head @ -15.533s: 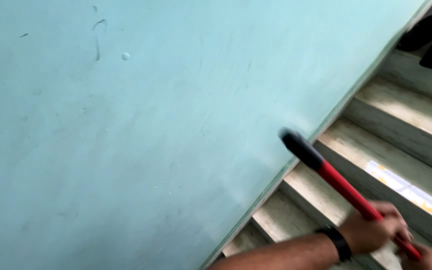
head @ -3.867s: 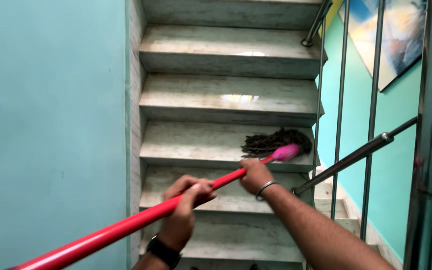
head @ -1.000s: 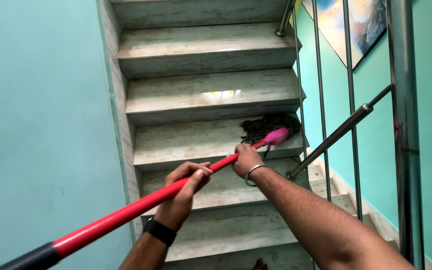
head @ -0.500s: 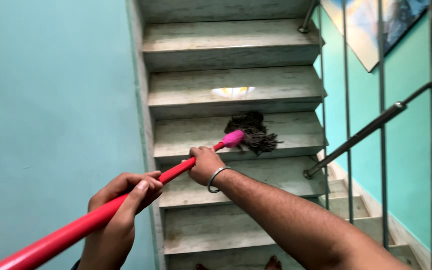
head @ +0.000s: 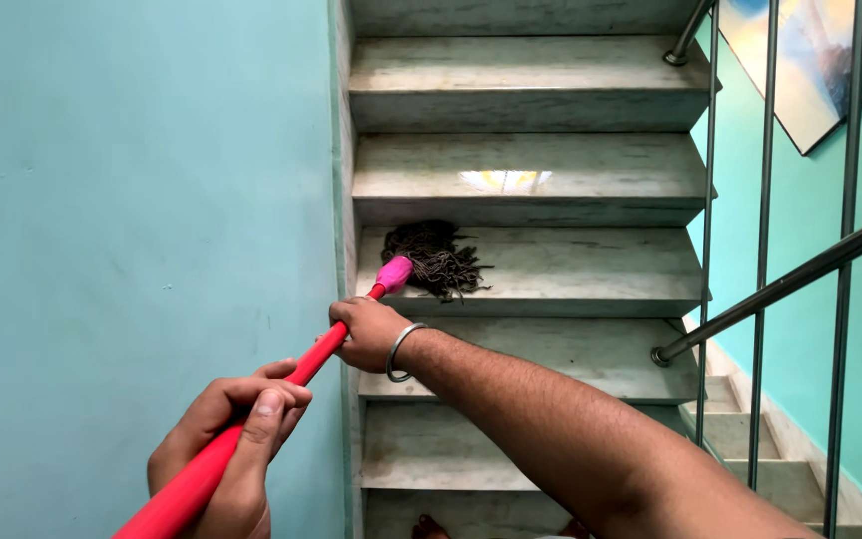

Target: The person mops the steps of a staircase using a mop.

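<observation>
marble stairs [head: 551, 180] show a glossy patch above the mop head [head: 433, 258], which lies at the left end of a tread beside the teal wall [head: 132, 200]. judgement: slick stone could cause a slip. red mop handle [head: 281, 394] clenched by right hand [head: 369, 333] and left hand [head: 231, 439]; a wide sweep could knock the railing [head: 780, 284].

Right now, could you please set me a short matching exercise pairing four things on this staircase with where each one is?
Things:
1. mop head
2. right hand
3. left hand
4. framed picture

Places:
A. low on the red handle, nearest the camera
B. on the teal wall, beyond the railing
C. on a stair tread, near the left wall
D. high on the handle, close to the pink socket

Pairs: 1-C, 2-D, 3-A, 4-B
</observation>
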